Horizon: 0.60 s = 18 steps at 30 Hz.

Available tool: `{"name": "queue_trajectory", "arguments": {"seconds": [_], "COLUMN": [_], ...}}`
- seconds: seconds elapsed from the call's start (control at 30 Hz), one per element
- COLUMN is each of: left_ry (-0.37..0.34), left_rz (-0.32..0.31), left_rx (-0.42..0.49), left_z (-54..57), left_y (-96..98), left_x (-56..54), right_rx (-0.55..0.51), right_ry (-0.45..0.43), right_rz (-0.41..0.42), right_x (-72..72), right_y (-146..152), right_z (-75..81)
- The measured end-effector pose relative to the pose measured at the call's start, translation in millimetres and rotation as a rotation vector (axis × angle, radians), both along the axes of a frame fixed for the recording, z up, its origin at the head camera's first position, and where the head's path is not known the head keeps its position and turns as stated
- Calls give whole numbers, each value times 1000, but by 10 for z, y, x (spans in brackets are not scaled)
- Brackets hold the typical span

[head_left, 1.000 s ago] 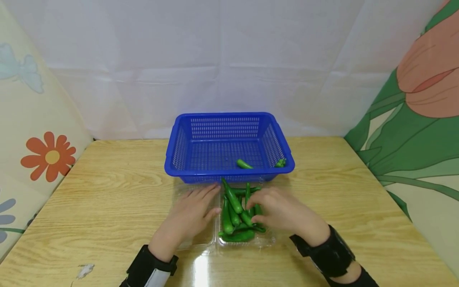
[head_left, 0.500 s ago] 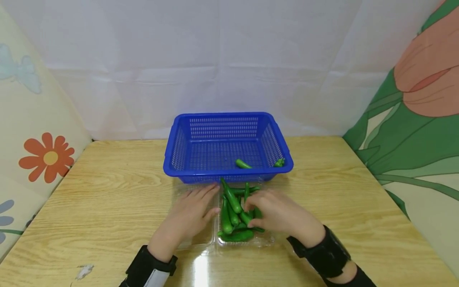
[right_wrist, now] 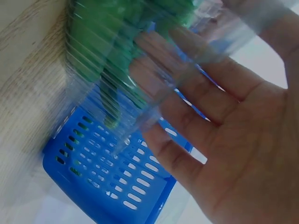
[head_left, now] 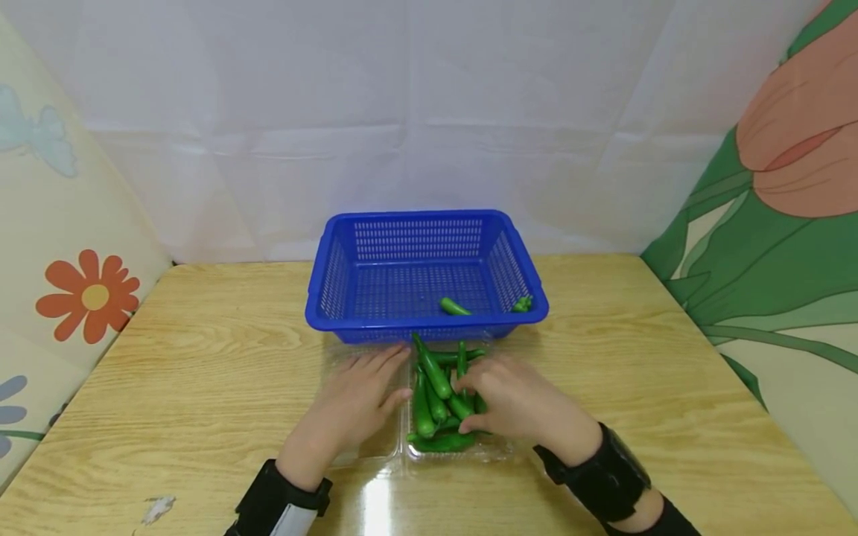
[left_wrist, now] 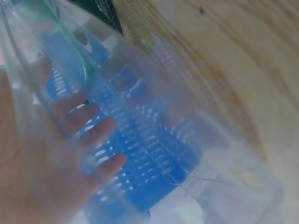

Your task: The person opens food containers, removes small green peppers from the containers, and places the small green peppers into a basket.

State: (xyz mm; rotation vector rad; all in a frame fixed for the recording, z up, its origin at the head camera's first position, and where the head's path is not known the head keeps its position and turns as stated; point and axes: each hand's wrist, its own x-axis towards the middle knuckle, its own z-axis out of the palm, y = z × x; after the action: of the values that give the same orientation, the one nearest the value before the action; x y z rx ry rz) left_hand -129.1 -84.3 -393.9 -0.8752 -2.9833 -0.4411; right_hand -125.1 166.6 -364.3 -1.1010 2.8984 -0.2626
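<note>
The left hand (head_left: 364, 394) lies with fingers extended, loose, over the left half of one clear clamshell (head_left: 496, 450). The right hand (head_left: 516, 393) curves its fingers over green peppers (head_left: 432, 366), at least seven, in the right half; whether it pinches one, I cannot tell. One blue basket (head_left: 429, 325) holds at least two more.

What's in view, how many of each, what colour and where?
Basket: one, blue, centre
Basket peppers: at least two, green, near side
Container: one, clear, before the basket
Container peppers: several, overlapping, green, right half
Table: one, tan, under basket
Patch: one, whitish, table's near left
Backdrop: one, white, behind table
Floral panels: two, multicoloured, either side
Wrist straps: two, black, each arm
Left hand: one, bare, over container's left half
Right hand: one, bare, at container's peppers
</note>
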Motion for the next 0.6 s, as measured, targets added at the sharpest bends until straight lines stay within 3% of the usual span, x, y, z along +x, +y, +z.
{"name": "queue_trajectory", "arguments": {"seconds": [0.3,0.6], "left_ry": [3,-8], "left_rz": [1,9], "left_rx": [5,1], "left_z": [12,16], "left_y": [6,14], "left_x": [5,9], "right_rx": [61,16], "right_ry": [65,60], "right_rz": [37,43], "right_x": [-7,-5], "right_y": [-25,-13], "right_z": [-47,-29]}}
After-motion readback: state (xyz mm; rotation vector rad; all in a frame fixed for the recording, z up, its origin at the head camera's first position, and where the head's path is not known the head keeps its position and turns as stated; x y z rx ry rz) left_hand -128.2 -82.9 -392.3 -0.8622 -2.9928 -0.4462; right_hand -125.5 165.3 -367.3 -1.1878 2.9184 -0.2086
